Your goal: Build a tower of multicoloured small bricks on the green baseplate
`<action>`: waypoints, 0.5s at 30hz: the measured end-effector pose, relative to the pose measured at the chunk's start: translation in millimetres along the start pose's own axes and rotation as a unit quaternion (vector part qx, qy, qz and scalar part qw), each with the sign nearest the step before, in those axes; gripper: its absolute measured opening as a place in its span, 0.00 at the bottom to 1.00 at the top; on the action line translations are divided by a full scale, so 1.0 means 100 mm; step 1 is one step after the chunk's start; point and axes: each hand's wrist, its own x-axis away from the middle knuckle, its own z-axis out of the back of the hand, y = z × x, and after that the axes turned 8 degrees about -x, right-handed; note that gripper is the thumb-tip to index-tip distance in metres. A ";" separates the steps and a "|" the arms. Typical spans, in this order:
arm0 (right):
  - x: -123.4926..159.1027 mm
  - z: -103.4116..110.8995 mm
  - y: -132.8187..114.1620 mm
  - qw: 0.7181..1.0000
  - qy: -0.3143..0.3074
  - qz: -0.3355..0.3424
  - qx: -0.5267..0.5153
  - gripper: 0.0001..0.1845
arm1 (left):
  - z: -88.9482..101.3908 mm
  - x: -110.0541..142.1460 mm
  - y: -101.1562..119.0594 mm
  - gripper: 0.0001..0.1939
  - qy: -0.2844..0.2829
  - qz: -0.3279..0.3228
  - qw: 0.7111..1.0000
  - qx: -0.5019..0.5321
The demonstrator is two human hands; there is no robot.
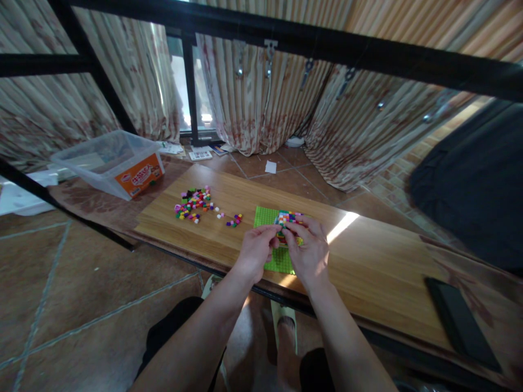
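Note:
A green baseplate (265, 216) lies on the wooden board (368, 267) in front of me, with a patch of small multicoloured bricks (288, 218) built on its far right part. My left hand (256, 251) is over the plate's near side, fingers pinched together at the edge of the built patch. My right hand (311, 247) is beside it, fingers curled and pressing on the same coloured bricks. What the fingertips pinch is too small to make out. A loose heap of coloured bricks (194, 202) lies to the left, with a few stray ones (235, 220) nearer the plate.
A clear plastic tub with an orange label (116, 163) stands at the far left. A black phone (460, 321) lies at the right near edge. Black metal bars (327, 46) cross overhead. Curtains hang behind, and a dark cushion (474, 185) sits at right. My feet in sandals (284, 321) are below.

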 end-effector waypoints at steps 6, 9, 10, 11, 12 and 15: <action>-0.02 0.05 -0.03 0.998 0.034 -0.029 -0.037 0.08 | -0.02 0.02 0.00 0.09 0.005 0.004 1.000 -0.008; -0.03 0.07 -0.03 0.994 0.065 -0.070 -0.054 0.10 | -0.02 0.02 0.00 0.09 0.004 0.004 1.000 -0.008; -0.03 0.07 -0.03 0.992 0.070 -0.087 -0.058 0.11 | -0.02 0.02 0.00 0.09 0.006 0.004 1.000 -0.009; -0.04 0.07 -0.03 0.990 0.071 -0.104 -0.063 0.12 | -0.02 0.02 0.00 0.09 0.008 0.006 1.000 -0.010; -0.04 0.06 -0.02 0.988 0.066 -0.122 -0.068 0.14 | -0.02 0.02 0.00 0.10 0.010 0.008 1.000 -0.012; -0.03 0.02 -0.01 0.984 0.039 -0.155 -0.079 0.22 | -0.02 0.01 0.00 0.09 0.012 0.010 1.000 -0.015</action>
